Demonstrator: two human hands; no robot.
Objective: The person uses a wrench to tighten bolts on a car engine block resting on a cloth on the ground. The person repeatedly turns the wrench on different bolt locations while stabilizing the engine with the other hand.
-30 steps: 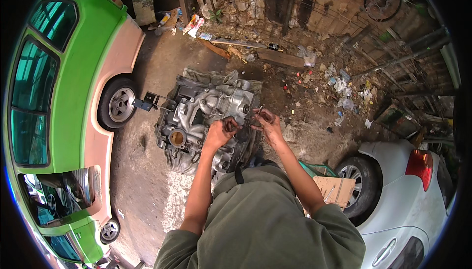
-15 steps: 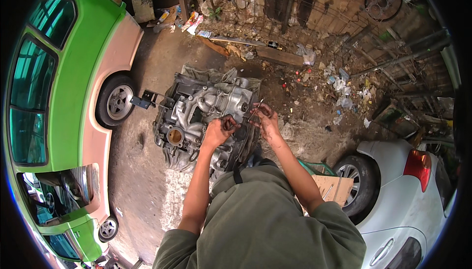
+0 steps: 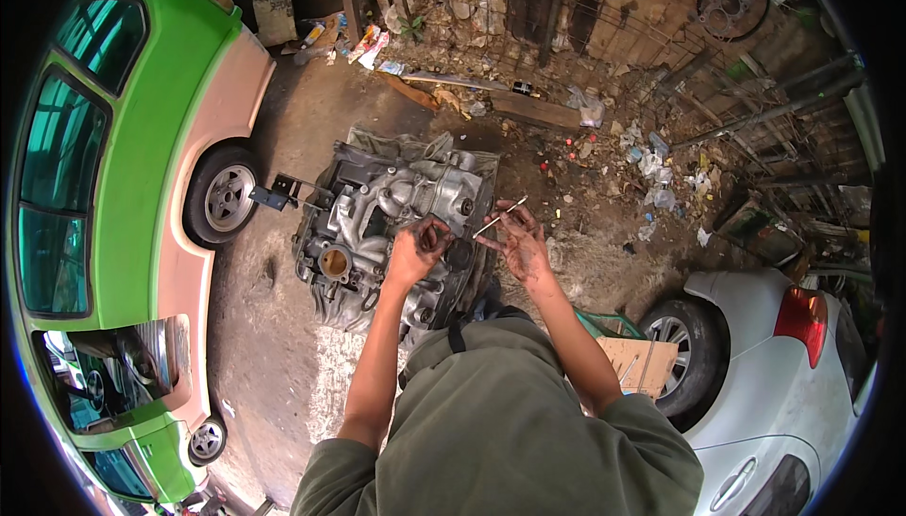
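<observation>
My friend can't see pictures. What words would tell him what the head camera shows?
A person in a green shirt bends over a grimy car engine on the dirt ground, left hand on it, right hand pinching a thin metal rod. A green and pink car stands to the left, a white car to the right, with scattered litter beyond.

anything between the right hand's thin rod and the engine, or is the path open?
Nothing visible blocks it. The right hand holds the thin metal rod just beside the engine, at its right edge. The left hand rests on the engine's top, left of the rod, not across its path.
</observation>
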